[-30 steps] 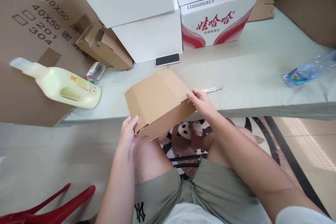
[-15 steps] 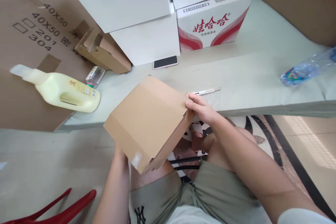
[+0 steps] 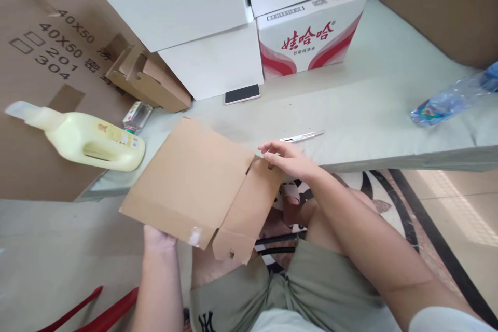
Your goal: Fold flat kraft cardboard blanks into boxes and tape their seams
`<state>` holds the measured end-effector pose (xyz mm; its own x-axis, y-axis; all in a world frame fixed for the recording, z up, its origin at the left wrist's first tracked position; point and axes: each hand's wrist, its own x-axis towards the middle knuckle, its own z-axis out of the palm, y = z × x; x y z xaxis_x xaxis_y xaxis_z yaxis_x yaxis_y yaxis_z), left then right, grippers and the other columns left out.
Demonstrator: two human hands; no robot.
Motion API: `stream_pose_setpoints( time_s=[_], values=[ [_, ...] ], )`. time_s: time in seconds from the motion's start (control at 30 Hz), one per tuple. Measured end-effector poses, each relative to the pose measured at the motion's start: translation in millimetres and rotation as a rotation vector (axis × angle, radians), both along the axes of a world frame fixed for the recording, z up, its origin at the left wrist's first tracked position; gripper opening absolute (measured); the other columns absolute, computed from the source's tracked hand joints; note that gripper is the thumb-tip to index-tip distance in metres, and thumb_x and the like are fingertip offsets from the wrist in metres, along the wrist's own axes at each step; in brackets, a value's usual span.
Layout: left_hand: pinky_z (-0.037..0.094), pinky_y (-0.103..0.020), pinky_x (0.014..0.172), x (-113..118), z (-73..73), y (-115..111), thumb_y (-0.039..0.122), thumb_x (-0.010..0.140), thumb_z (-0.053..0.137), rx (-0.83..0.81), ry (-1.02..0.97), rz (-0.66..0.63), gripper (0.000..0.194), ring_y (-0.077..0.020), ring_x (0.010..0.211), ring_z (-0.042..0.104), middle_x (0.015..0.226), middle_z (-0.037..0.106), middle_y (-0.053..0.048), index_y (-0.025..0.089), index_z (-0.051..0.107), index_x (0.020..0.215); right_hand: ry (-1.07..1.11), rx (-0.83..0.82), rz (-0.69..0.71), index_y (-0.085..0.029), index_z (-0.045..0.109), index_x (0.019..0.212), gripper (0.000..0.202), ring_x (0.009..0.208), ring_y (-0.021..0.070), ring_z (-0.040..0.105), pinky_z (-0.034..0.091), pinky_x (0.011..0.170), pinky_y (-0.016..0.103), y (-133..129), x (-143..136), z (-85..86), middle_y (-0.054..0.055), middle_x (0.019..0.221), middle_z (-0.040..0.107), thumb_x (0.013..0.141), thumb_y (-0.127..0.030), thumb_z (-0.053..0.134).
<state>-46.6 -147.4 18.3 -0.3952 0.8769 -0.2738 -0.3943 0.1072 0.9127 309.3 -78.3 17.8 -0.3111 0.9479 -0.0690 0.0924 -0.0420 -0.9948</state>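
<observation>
Tilted over my lap and the table's front edge is a brown cardboard box point(image 3: 190, 181), with a slotted side flap folded out toward the right. My left hand point(image 3: 159, 238) supports its near left edge from below; the fingers are hidden under the cardboard. At the box's right corner, my right hand point(image 3: 287, 158) has its fingers apart and loosely bent, close to the flap and not gripping it. Just beyond that hand lies a slim white-and-silver pen-like cutter point(image 3: 303, 136) on the table.
A phone point(image 3: 241, 94) lies before stacked white boxes point(image 3: 212, 65) and a red-white water carton point(image 3: 307, 41). To the left are a yellow jug point(image 3: 93, 140), a small clear bottle point(image 3: 137, 116) and a small cardboard box point(image 3: 151, 80). A plastic bottle point(image 3: 447, 106) lies right.
The box has shifted left and turned, so its side flap now swings outward. My right hand has loosened from the corner. My left hand has moved left with the box.
</observation>
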Motion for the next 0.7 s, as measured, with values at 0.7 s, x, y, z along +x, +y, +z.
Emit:
stream_pose_setpoints(
  time_s=[0.7],
  values=[
    [0.057,-0.022,0.060,38,-21.1,20,0.039,0.079,0.078,-0.037,-0.190,-0.045,0.025,-0.0130,0.063,0.069,0.074,0.074,-0.002,0.018,0.069,0.090,0.299,-0.293,-0.444,-0.023,0.065,0.096,0.049,0.048,0.0120,0.051,0.041,0.040,0.027,-68,32,28.4,0.000,0.069,0.065,0.064,-0.054,0.084]
  ],
)
